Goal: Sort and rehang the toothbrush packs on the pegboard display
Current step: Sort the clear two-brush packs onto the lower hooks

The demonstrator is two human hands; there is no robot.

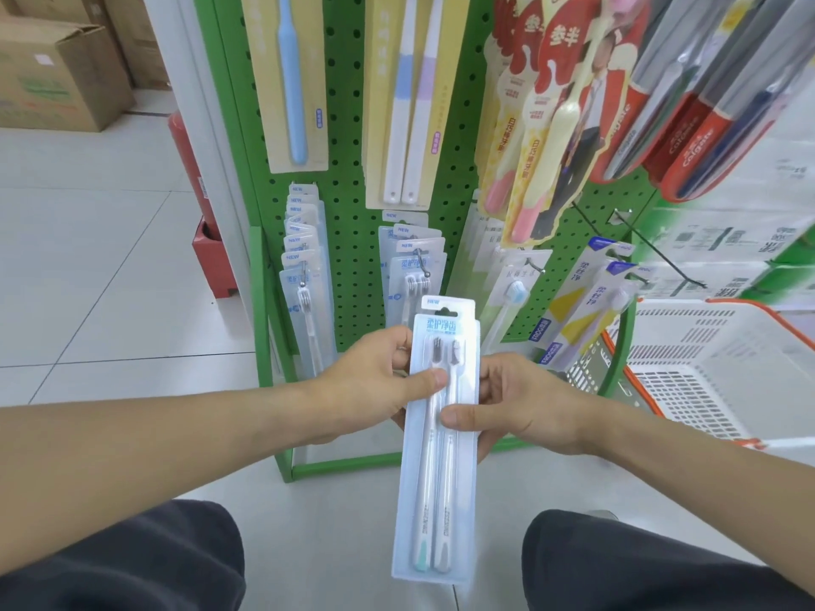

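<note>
Place: a retail shop aisle.
Display: green pegboard rack (pixel 348 138) hung with carded toothbrush packs (pixel 399 253) on metal hooks.
Stock: cardboard cartons (pixel 57 72) on the tiled floor (pixel 88 258).
Shopping gear: white plastic basket (pixel 723 368) with orange rim.

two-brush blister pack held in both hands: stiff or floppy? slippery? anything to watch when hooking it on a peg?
Probably fairly stiff: the two-brush pack stays straight below the left hand and right hand, gripped only near its upper half. Glossy clear plastic looks slippery, so thumbs might slide. Likely light; the thin hang tab may bend at the peg.
</note>
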